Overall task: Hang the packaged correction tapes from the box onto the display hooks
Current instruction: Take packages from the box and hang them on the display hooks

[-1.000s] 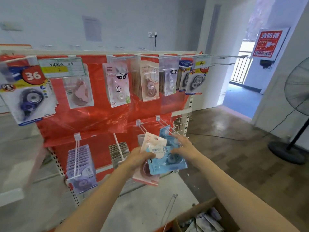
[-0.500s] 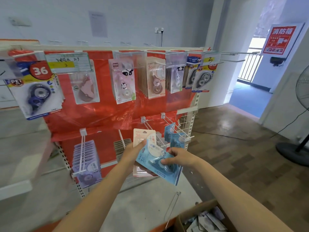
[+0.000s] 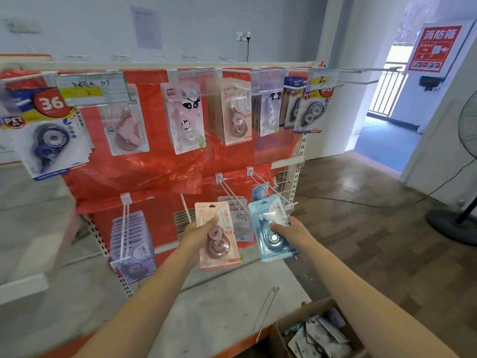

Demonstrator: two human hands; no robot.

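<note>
Right, I see both hands up in front of the lower row of the red display rack (image 3: 144,174). Left hand (image 3: 197,232) is closed on a pink correction tape pack (image 3: 218,237), thumb across the card face near the top, pack upright and facing me. Right hand (image 3: 289,231) is closed on a blue correction tape pack (image 3: 271,232), thumb on the blister, top edge of the pack up at the tip of the lower right hook (image 3: 271,189). I can't tell whether the pack's hole is on the prong or only beside it. More blue packs (image 3: 260,192) hang further back on that hook. The two held packs are apart, pink left, blue right, with a grey pack (image 3: 241,223) hanging on the neighbouring hook (image 3: 231,193) showing between them.

Cardboard box (image 3: 296,321) sits bottom right, open, with a loose pile of packs (image 3: 320,337) inside. Purple packs (image 3: 131,241) fill a lower-left hook. Upper row carries assorted hung packs and a handwritten price tag (image 3: 90,87). A standing fan (image 3: 464,177) is at the right edge.
</note>
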